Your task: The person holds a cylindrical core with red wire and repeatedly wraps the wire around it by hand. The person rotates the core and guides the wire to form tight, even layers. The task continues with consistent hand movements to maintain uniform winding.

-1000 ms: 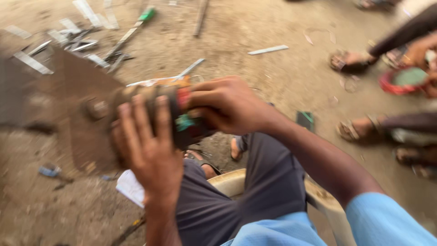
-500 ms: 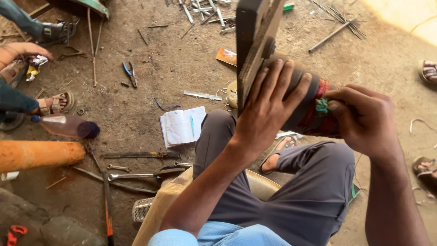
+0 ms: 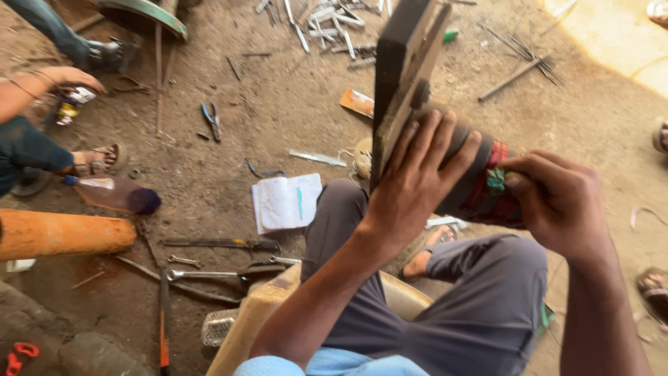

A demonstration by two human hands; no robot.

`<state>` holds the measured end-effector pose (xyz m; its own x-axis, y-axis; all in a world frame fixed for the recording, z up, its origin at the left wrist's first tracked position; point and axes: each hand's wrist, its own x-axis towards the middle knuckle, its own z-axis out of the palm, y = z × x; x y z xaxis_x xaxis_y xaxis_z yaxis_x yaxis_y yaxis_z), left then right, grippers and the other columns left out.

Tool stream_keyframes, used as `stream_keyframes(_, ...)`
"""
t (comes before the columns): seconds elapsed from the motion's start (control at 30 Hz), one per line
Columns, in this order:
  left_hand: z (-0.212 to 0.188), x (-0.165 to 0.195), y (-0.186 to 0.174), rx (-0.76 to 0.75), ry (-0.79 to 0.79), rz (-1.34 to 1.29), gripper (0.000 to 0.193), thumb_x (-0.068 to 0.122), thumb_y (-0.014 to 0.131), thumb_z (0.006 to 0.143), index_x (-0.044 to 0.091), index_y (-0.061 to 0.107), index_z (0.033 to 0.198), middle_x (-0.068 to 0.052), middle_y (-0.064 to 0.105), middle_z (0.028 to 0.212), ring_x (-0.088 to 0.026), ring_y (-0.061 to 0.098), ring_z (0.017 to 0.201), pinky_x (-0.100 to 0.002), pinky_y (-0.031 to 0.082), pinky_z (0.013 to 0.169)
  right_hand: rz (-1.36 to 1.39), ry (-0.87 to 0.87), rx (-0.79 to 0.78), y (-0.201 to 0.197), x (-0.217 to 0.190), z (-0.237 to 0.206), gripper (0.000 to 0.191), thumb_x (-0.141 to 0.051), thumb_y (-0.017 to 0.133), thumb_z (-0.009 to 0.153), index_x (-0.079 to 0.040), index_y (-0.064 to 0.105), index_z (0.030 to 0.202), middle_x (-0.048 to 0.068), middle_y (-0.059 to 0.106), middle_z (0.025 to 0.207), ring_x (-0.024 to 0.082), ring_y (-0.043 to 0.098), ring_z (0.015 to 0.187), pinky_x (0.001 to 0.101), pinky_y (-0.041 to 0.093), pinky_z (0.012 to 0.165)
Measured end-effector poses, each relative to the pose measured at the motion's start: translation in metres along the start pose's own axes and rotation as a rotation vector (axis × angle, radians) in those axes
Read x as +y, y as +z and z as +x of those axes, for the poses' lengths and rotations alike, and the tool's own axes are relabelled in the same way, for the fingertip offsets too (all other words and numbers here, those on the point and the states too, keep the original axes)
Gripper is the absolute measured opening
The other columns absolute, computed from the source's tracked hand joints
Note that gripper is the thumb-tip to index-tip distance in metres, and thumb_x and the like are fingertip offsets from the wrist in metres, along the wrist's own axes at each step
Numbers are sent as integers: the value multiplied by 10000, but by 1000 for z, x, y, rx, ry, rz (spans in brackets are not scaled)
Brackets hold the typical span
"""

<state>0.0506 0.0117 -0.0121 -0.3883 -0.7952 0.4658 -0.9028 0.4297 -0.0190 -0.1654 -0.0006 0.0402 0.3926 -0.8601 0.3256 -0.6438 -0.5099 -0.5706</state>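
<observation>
The left hand lies spread over a dark cylindrical tool body with a flat metal plate at its far end, fingers wide and pressed flat along its top. The right hand closes its fingers around the near end, where red banding and a small green tab show. The tool sits in the air above the person's knees in grey trousers. Its long axis runs from the right hand up and leftwards to the plate, which stands edge-on and rises towards the top of the view.

On the dirt floor below lie an open white notebook with a blue pen, blue-handled pliers, steel spanners, an orange cylinder and a plastic bottle. Another person's hand shows at the left edge.
</observation>
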Motion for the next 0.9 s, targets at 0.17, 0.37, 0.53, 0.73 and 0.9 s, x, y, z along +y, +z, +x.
stream_keyframes(0.17,2,-2,-7,22,-16,34,671,231,652,967,189,398,1586,-179,442,1614,-337,377,1543,-433,231,1326,7,14,7,2,0,4,137,-6,644,927,-9,726,1037,147,684,876,274,685,727,352,514,660)
stream_keyframes(0.37,3,-3,-10,47,-29,15,647,213,643,969,194,417,1575,-167,452,1607,-331,386,1545,-433,241,1328,-6,22,18,5,1,5,146,-32,644,930,-18,727,1050,133,701,894,268,703,745,354,530,667)
stream_keyframes(0.53,4,-3,-10,40,-23,18,661,212,646,941,195,425,1564,-174,455,1598,-337,386,1539,-437,246,1317,-24,45,16,5,2,6,138,-46,654,924,-29,740,1031,124,708,879,262,695,712,359,522,648)
stream_keyframes(0.73,4,-4,-5,33,-21,-7,711,181,693,903,192,421,1560,-181,464,1582,-350,394,1526,-446,243,1313,-3,39,23,7,3,7,142,-50,644,928,-36,737,1034,112,712,875,240,702,695,348,522,623)
stream_keyframes(0.9,3,-4,0,52,-24,-52,775,123,754,872,194,413,1565,-187,466,1584,-353,404,1532,-445,239,1332,-18,38,21,8,4,6,142,-53,646,937,-31,738,1042,121,716,887,250,711,720,350,531,644)
